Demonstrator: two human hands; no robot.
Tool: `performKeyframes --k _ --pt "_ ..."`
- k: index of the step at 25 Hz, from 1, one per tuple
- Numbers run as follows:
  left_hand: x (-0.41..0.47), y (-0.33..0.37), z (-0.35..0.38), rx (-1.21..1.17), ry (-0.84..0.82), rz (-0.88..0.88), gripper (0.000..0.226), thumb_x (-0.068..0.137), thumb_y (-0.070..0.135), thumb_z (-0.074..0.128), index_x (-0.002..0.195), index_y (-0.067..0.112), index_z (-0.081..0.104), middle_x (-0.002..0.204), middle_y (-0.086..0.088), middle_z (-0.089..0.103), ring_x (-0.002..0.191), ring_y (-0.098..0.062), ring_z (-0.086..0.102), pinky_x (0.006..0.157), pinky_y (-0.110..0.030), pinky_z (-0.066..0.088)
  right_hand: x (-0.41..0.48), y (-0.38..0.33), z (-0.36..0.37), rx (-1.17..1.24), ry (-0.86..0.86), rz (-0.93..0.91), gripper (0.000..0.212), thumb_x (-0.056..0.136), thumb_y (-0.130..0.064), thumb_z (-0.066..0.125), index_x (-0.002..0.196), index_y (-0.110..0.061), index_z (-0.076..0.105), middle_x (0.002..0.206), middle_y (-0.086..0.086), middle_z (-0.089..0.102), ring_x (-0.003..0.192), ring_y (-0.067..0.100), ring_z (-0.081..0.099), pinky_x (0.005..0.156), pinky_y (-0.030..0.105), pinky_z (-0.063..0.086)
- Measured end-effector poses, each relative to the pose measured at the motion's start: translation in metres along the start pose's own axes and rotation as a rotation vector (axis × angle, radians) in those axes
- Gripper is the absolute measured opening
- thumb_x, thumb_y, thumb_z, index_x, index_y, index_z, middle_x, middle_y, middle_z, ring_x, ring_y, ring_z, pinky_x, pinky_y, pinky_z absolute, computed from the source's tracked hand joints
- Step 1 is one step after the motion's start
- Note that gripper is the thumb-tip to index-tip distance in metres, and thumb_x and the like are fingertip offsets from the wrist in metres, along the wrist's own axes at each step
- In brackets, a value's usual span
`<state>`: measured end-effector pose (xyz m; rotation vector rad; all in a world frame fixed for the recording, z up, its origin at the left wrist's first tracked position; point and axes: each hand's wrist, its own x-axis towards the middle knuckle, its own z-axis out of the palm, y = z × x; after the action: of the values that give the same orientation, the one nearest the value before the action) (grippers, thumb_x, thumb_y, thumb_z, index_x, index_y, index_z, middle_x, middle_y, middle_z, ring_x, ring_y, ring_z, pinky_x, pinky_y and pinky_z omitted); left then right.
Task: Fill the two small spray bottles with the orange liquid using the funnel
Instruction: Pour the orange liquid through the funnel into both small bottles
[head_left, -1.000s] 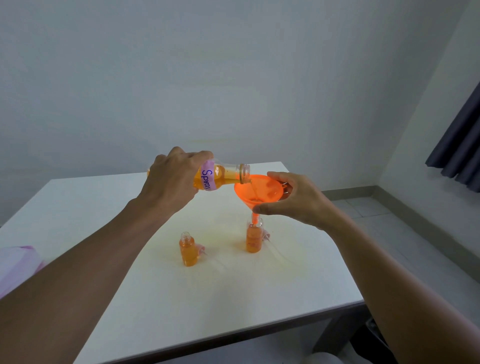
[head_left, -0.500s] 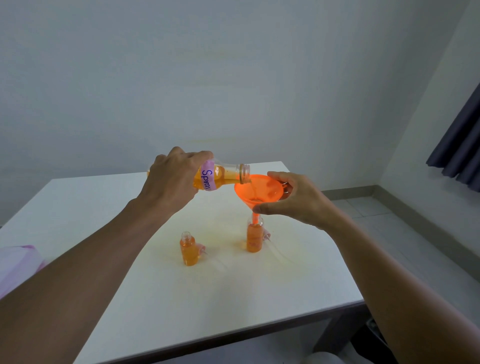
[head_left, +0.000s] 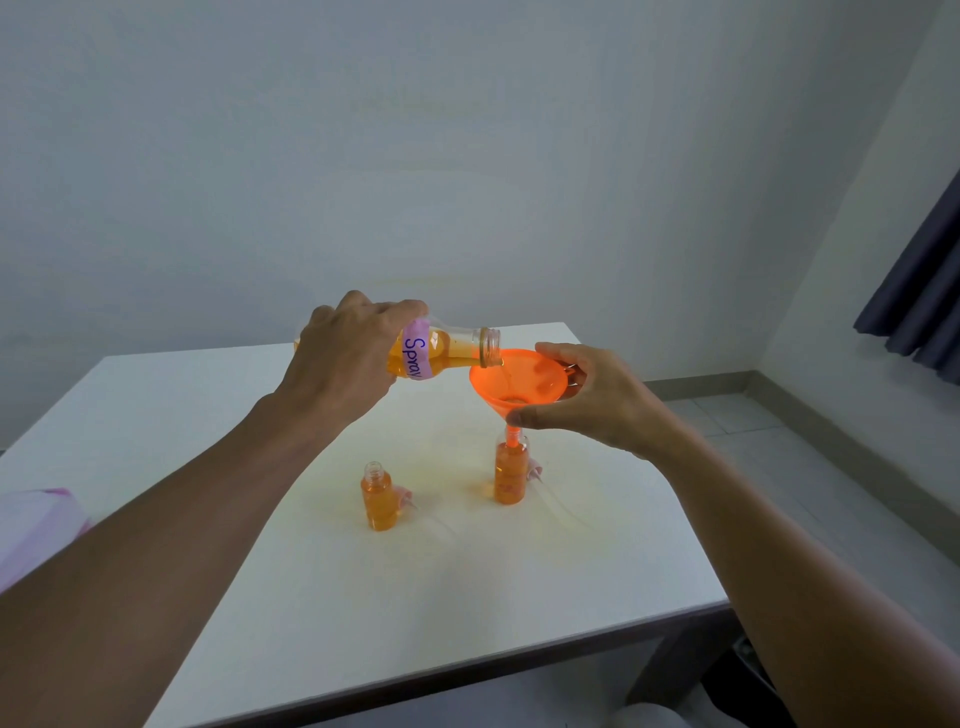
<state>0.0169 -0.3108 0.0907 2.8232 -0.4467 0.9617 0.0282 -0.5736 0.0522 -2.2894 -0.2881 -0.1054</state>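
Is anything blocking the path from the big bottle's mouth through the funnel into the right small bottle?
Nothing visible. The large bottle tips its mouth over the funnel, whose spout sits in the neck of the right small bottle. The right hand grips only the funnel's rim.

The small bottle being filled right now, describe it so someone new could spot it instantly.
On the white table two small orange-filled bottles stand apart. Take the small bottle on the right, under the right hand. Only it has the orange funnel in its neck; the left small bottle stands open.
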Motion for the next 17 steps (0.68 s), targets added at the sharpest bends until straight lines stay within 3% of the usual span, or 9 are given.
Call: performKeyframes --k 11,17 --pt "-0.0007 -0.0014 -0.0017 0.004 -0.016 -0.012 0.061 0.069 -0.001 0.081 0.124 0.02 0.063 0.096 -0.011 0.067 0.083 -0.037 0.056 0.067 -0.037 0.041 -0.0001 -0.0008 -0.0003 0.006 0.001 -0.004 0.125 0.038 -0.073 0.084 0.147 -0.025 0.05 0.138 -0.005 0.059 0.116 0.016 0.061 0.099 0.041 0.056" --pt "-0.0039 -0.0031 0.0039 -0.024 -0.154 -0.113 0.068 0.076 0.014 0.082 0.134 0.031 0.051 0.094 -0.003 0.05 0.081 -0.025 0.044 0.073 -0.036 0.046 0.0001 -0.0021 -0.0022 -0.002 0.002 -0.004 0.125 0.038 -0.075 0.082 0.148 -0.026 0.049 0.139 -0.006 0.057 0.115 0.014 0.059 0.098 0.04 0.056"
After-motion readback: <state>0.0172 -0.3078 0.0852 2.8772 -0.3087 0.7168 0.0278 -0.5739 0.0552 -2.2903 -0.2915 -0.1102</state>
